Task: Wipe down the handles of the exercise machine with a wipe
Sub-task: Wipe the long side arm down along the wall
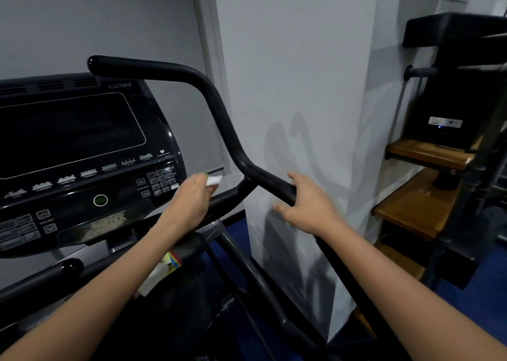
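Gripping a small white wipe (213,181) in the left hand (189,201), fingers curled round it, just left of centre frame. Pressed close against the short black side bar (227,196) that joins the long handle (219,108) at a fork near centre; cannot tell whether wipe touches bar. Curving from a rounded tip at upper left, bending down through the middle, then running toward lower right under the right hand (307,204). Resting on that handle with a loose, fairly wide grip: fingers draped over the top, thumb hanging below the tube, not clamped. Filling the left of frame, a dark console (82,146) with blank screen, green round button and keypad just beside the left hand. Standing behind the handle, a pale wall column (301,72). Stacked at right edge, wooden shelves (419,210) carrying black equipment. Showing below, blue floor (488,289).
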`<action>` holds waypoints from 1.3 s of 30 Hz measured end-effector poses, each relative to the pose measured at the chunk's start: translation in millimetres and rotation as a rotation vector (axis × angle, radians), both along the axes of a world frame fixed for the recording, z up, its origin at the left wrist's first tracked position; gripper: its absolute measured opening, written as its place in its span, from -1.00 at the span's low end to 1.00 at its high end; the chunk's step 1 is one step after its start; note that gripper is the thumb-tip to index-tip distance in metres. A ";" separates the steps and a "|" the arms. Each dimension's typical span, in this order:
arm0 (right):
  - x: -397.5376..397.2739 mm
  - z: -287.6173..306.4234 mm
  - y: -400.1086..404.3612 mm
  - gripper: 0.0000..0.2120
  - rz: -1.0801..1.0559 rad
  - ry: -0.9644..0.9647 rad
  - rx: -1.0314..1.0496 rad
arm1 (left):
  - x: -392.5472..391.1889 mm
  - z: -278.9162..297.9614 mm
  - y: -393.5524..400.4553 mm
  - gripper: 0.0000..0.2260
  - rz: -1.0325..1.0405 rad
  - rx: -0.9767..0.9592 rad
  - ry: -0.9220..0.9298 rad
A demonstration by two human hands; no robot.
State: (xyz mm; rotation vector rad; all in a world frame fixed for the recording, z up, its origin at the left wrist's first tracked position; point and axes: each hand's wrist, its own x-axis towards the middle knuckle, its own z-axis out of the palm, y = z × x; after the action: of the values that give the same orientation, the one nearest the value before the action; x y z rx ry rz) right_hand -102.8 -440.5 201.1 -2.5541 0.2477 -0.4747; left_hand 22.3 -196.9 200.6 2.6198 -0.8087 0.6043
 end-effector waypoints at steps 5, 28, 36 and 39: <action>-46.0 -26.0 -23.3 -0.11 -0.061 0.055 0.136 | -10.8 30.7 -61.2 -0.67 -0.257 -0.104 -0.106; -141.2 -105.0 -38.7 -0.71 -0.077 0.115 0.324 | -12.0 14.2 -132.9 -0.57 -0.388 0.024 -0.050; -143.8 -113.0 -43.5 -0.73 -0.061 0.050 0.364 | -84.8 -34.0 -145.0 -0.73 -0.538 -0.036 -0.334; -144.1 -117.9 -42.6 -0.73 -0.057 0.042 0.349 | -81.7 -44.6 -137.1 -0.67 -0.583 0.005 -0.385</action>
State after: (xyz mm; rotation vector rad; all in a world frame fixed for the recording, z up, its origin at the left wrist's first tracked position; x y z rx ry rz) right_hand -247.0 -483.1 83.1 -2.2226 0.3842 -0.3632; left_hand -59.5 -334.0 156.0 2.1232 -1.6039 0.9277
